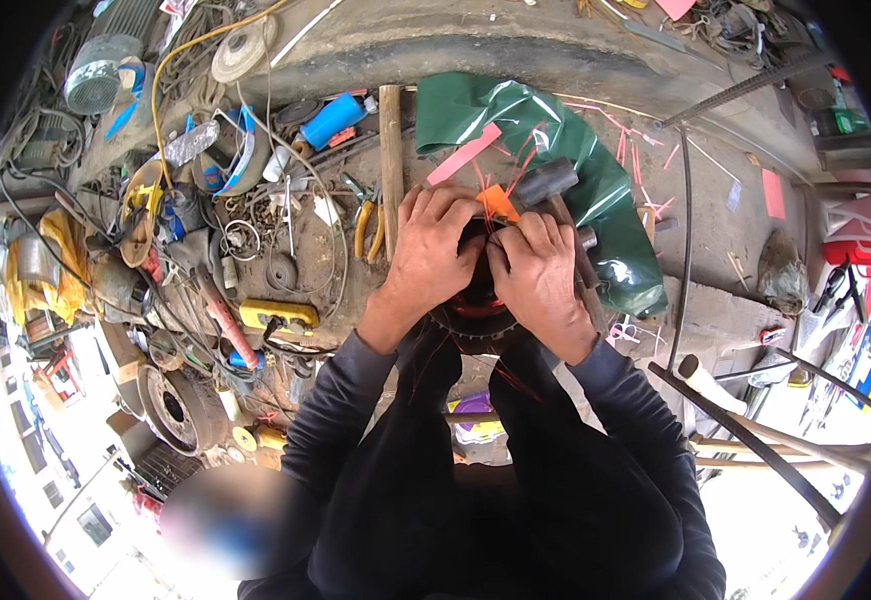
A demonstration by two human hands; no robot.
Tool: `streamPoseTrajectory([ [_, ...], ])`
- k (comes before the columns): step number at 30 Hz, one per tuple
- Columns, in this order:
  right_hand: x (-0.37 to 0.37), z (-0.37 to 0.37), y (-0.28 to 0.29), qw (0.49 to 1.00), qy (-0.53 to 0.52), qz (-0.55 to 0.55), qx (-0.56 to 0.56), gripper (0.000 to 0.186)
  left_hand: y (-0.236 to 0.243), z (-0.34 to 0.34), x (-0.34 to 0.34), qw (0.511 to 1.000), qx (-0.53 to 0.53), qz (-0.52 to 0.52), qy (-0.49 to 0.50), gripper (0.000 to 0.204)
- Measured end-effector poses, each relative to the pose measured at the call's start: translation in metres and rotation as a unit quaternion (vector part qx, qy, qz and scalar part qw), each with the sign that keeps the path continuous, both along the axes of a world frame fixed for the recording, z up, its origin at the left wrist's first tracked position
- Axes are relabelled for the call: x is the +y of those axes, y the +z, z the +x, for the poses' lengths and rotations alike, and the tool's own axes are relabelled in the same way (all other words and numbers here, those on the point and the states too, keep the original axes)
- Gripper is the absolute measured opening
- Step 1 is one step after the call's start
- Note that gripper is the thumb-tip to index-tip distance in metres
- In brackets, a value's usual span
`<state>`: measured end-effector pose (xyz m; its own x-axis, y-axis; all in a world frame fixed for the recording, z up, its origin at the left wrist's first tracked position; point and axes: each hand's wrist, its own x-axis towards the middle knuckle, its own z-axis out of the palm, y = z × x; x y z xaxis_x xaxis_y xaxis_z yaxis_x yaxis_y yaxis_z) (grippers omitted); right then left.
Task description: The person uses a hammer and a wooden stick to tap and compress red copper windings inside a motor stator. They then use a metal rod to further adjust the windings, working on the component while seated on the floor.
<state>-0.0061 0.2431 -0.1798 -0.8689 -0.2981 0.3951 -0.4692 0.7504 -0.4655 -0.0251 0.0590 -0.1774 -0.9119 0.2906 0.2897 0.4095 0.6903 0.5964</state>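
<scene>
My left hand [433, 250] and my right hand [538, 270] press together over a dark round toothed part [475, 325] wound with thin red wire, held at the bench's near edge. Both hands' fingers are closed on it. An orange slip [498, 202] sticks up between my fingertips. A hammer with a dark head [545, 182] lies just beyond my right hand. Most of the round part is hidden under my hands.
A green plastic sheet [555, 140] with pink strips [463, 155] lies behind the hands. A wooden handle [391, 150], yellow-handled pliers [368, 228], a blue can [333, 120] and a yellow tool [277, 317] sit left. Metal rods [755, 450] cross at lower right. Cables and scrap crowd the left.
</scene>
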Motion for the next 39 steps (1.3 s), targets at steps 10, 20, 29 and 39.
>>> streamPoseTrajectory([
  [10, 0.009, 0.021, 0.048, 0.933, 0.041, -0.309, -0.178, 0.012, -0.003, 0.003, 0.013, 0.995, 0.034, 0.091, 0.012, 0.018],
  [20, 0.003, 0.028, 0.045, 0.947, 0.107, -0.296, -0.066, 0.022, 0.003, -0.003, 0.017, 0.992, -0.028, 0.115, -0.051, 0.029],
  [29, 0.058, 0.028, 0.085, 0.937, 0.054, -0.341, -0.051, 0.025, 0.009, 0.01, 0.018, 0.898, -0.147, 0.411, -0.054, 0.029],
  [39, 0.222, -0.067, -0.11, 0.859, -0.475, 0.043, -0.186, 0.033, 0.095, -0.005, -0.012, 0.868, 0.082, 0.488, -0.045, 0.033],
])
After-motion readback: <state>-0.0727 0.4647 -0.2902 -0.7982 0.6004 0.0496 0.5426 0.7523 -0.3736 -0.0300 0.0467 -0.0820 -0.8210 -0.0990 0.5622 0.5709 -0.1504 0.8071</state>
